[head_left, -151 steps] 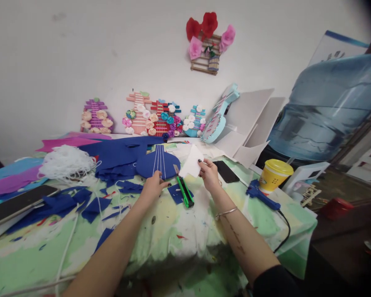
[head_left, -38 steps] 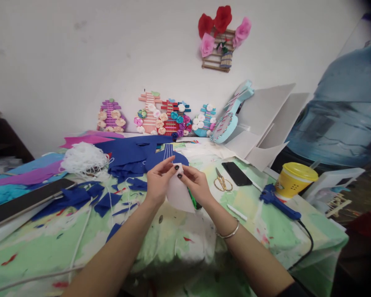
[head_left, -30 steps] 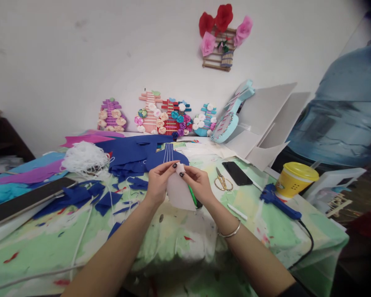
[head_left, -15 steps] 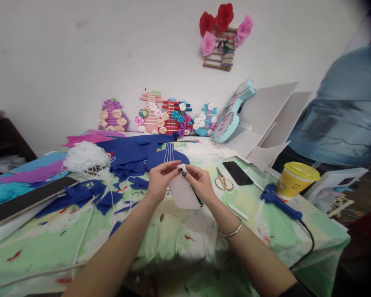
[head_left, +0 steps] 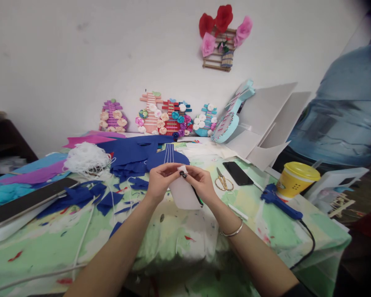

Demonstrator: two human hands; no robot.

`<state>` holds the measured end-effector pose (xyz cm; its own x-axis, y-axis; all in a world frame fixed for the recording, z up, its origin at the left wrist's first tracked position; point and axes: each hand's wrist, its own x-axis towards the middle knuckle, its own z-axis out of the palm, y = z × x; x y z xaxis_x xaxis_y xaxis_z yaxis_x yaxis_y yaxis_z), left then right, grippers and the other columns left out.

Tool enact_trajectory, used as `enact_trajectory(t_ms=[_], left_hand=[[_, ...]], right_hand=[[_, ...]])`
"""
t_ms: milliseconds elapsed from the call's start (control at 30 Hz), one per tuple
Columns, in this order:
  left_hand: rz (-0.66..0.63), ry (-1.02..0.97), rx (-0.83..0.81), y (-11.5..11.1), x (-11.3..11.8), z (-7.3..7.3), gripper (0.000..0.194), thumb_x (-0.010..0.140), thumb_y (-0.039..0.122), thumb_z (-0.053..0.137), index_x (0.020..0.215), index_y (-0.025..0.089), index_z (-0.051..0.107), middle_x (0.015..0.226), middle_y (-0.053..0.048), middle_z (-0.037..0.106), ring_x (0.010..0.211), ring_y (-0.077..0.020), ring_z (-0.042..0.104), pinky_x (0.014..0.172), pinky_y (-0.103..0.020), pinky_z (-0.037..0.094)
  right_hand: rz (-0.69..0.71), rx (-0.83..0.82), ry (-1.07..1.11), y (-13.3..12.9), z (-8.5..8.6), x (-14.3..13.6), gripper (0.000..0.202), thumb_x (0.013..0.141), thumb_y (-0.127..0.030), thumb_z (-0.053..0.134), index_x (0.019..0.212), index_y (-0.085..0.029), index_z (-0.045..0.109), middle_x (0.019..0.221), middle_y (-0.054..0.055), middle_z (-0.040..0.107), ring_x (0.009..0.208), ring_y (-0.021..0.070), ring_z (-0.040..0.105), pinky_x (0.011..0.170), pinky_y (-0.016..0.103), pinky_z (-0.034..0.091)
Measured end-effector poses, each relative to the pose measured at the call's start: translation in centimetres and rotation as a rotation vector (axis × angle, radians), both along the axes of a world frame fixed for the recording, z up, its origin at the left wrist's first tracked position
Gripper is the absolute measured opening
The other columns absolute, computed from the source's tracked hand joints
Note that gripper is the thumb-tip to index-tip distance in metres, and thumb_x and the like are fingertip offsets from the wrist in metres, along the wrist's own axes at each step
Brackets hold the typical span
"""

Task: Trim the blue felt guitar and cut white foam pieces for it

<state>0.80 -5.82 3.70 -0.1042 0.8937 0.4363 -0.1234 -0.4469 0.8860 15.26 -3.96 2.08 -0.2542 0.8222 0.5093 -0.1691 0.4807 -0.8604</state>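
Observation:
A white sheet [head_left: 185,196] hangs between my hands, its upper end pinched and bent at the fingertips. My left hand [head_left: 161,180] grips it from the left, thumb and fingers together. From the right, my right hand [head_left: 201,181] pinches the same end, its thumb beside the left thumb. Something dark and narrow shows along the sheet's right edge, under the right hand. Just behind my hands lies a blue rounded shape [head_left: 163,159] with white strings. Gold-handled scissors [head_left: 224,181] rest to the right, next to a black phone [head_left: 237,173].
Blue scraps [head_left: 109,202], white yarn [head_left: 87,159] and a long dark device [head_left: 31,200] lie on the left. On the right are a blue glue gun [head_left: 281,202] with its cord and a yellow tub [head_left: 297,179]. Flower-trimmed instrument shapes [head_left: 151,113] stand along the wall.
Both thumbs have shifted slightly down and closer together, and the sheet's top end now shows more above them. The hands otherwise hold their place.

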Motion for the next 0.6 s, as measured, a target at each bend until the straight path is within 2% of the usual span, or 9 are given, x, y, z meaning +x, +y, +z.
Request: enact_trajectory(t_ms=[333,433,600], left_hand=[[-0.008,0.013,0.001,0.17,-0.14,-0.27,0.026,0.06,0.026,0.077,0.083,0.015,0.072,0.079,-0.006,0.071,0.071,-0.0161,0.063,0.063,-0.024,0.048],[-0.039,0.016,-0.001,0.12,-0.25,-0.24,0.026,0.065,0.027,0.073,0.088,0.015,0.07,0.083,-0.007,0.07,0.073,-0.015,0.061,0.065,-0.024,0.047],[-0.121,-0.039,-0.043,0.3,-0.64,-0.07,0.023,0.071,0.03,0.068,0.088,0.016,0.061,0.064,0.0,0.061,0.057,-0.0096,0.053,0.054,-0.02,0.04]], right_hand=[[0.014,0.006,0.0,-0.01,0.06,0.05,0.028,0.074,-0.035,0.066,0.098,-0.02,0.068,0.095,0.006,0.069,0.084,0.0193,0.063,0.075,0.032,0.05],[0.011,0.01,-0.022,-0.01,0.06,0.13,0.03,0.074,-0.034,0.066,0.101,-0.02,0.066,0.091,0.006,0.069,0.081,0.0185,0.063,0.073,0.031,0.05],[0.069,-0.01,-0.042,-0.23,0.4,0.4,0.042,0.074,-0.034,0.066,0.113,-0.021,0.057,0.083,0.004,0.068,0.075,0.0168,0.063,0.067,0.03,0.049]])
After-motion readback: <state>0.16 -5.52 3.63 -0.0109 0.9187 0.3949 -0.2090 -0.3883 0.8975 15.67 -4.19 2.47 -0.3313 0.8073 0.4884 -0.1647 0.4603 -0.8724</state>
